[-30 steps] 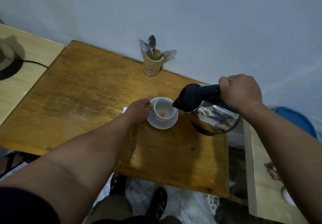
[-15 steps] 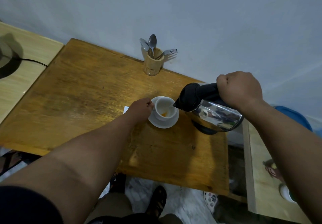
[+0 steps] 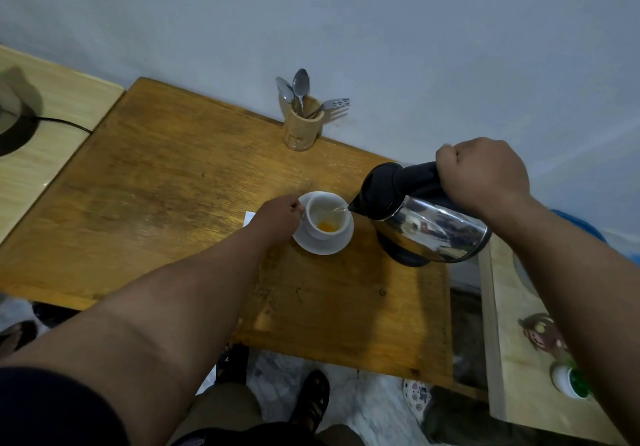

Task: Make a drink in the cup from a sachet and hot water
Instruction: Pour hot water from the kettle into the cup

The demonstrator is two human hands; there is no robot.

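A white cup (image 3: pixel 325 215) stands on a white saucer (image 3: pixel 323 246) on the wooden table (image 3: pixel 156 196). Orange powder lies wet in the cup's bottom. My left hand (image 3: pixel 277 218) grips the cup at its left side, where the handle is hidden. My right hand (image 3: pixel 485 175) is shut on the black handle of a steel kettle (image 3: pixel 426 223), which is tilted left above the table. A thin stream of water runs from its spout into the cup. A white sachet corner (image 3: pixel 248 217) shows behind my left hand.
A wooden holder (image 3: pixel 302 130) with spoons and a fork stands against the wall at the table's back edge. A lighter table with a black cable (image 3: pixel 62 123) adjoins on the left. Another surface with a small white pot (image 3: pixel 568 381) lies to the right.
The kettle has tipped further toward the cup and water now flows from the spout. The orange patch in the cup has spread. My left hand has stayed at the cup.
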